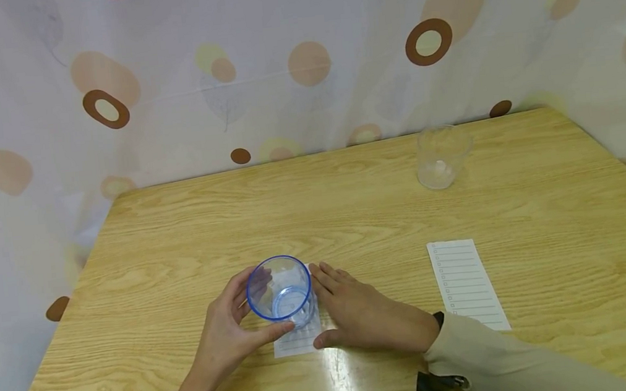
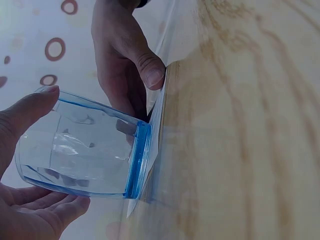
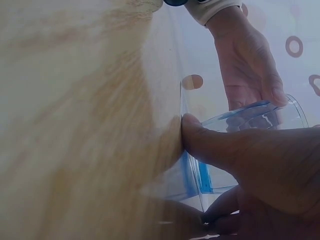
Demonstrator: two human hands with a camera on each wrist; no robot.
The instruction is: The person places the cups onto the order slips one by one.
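Observation:
In the head view a clear blue-tinted cup with a blue rim stands upright on a lined paper slip. My left hand grips the cup from the left, thumb at the near side and fingers round the far side. The thick blue base of the cup sits against the paper in the left wrist view. To the right of the cup, my right hand rests low with fairly straight fingers, its thumb down at the paper's edge. The cup hides part of the slip.
Another lined paper slip lies on the wooden table to the right, near my right sleeve. A clear colourless cup stands at the back right. A patterned curtain hangs behind the table.

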